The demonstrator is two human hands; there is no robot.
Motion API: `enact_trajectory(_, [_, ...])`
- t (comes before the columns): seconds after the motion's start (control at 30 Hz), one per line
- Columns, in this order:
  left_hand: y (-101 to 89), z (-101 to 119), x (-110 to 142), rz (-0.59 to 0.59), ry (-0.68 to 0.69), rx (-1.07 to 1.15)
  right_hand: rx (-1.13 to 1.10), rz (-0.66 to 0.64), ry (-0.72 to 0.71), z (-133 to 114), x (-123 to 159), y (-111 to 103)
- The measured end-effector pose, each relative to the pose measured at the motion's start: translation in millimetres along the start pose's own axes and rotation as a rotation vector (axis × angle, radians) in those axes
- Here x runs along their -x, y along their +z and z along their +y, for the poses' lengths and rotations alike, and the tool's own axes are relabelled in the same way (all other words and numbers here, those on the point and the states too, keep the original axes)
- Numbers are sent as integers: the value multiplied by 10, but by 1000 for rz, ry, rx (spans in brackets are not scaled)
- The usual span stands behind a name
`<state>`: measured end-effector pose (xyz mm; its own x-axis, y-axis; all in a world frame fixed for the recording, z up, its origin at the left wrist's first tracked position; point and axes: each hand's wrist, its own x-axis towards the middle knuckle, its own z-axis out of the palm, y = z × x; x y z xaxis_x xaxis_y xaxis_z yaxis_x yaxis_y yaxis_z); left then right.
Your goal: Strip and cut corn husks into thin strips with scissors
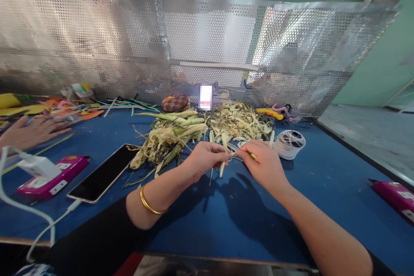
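Observation:
My left hand [203, 157] is closed in a pinch on a pale leaf strip [222, 168] that hangs down over the blue table [246, 215]. A gold bangle sits on that wrist. My right hand [263, 161] is closed too, pinching the strip's upper end together with a small yellow-tipped thing I cannot make out. Both hands meet just in front of a heap of pale green leaf strips and stalks [174, 136] and a pile of shredded trimmings [237, 123].
A white spool of thread [290, 143] stands right of my hands. A black phone [103, 172] on a cable and a pink box [51, 177] lie at left; another pink box [396, 196] at right. Another person's hand [30, 131] rests far left. A perforated metal screen [207, 43] backs the table.

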<state>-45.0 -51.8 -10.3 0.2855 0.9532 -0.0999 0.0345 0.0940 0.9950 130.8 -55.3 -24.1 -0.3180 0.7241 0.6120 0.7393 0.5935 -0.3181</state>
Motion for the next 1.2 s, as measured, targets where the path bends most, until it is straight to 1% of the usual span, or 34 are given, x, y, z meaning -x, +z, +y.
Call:
enact_trajectory(0.1, [-13,8,4,-20,-3,-23,-60,-31,47,-7,-12,-8])
enact_trajectory(0.23, [8,-30,20,-74,1,-80,-255,-56,150,-13,-29,7])
enact_trajectory(0.33, [43,-66,32,-96,-17,-119,-341,-82,203,-52,-25,28])
enact_trajectory(0.4, [60,-84,33,-111,-17,-131,-346,-74,214,-83,-12,48])
enact_trajectory(0.57, [73,-105,35,-168,19,-213,-249,45,209,-135,28,121])
enact_trajectory(0.67, [80,-103,46,-175,45,-257,-202,85,194,-130,25,141])
enact_trajectory(0.77, [80,-87,49,-143,10,-149,-185,112,128,-89,-2,81])
enact_trajectory(0.83, [68,-70,39,-91,-26,-43,-151,185,87,-61,-14,3])
enact_trajectory(0.9, [48,-51,22,-35,-51,49,-95,255,96,-51,-10,-66])
enact_trajectory(0.93, [37,-42,13,-13,-60,91,-66,255,107,-54,-2,-83])
enact_trajectory(0.97, [25,-33,5,3,-66,128,-42,224,109,-62,8,-86])
enact_trajectory(1.0, [14,-27,-2,19,-65,158,-28,164,101,-73,19,-74])
enact_trajectory(1.07, [-1,-21,-12,49,-33,182,-16,-1,67,-94,38,-17])
enact_trajectory(1.13, [-3,-30,-21,63,5,169,-10,-124,43,-109,49,52])
enact_trajectory(1.2, [10,-55,-32,81,13,154,1,-167,19,-120,51,96])
